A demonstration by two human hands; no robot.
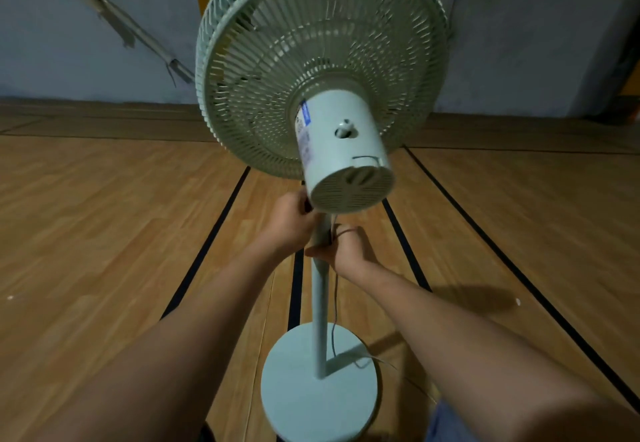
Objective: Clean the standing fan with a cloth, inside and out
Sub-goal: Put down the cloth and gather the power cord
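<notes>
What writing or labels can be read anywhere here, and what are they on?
None can be read.
Sticker on the side of the fan's motor housing: blue and white with print, too small and blurred to read.
Fan grille, pole, base: no text shows.
</notes>
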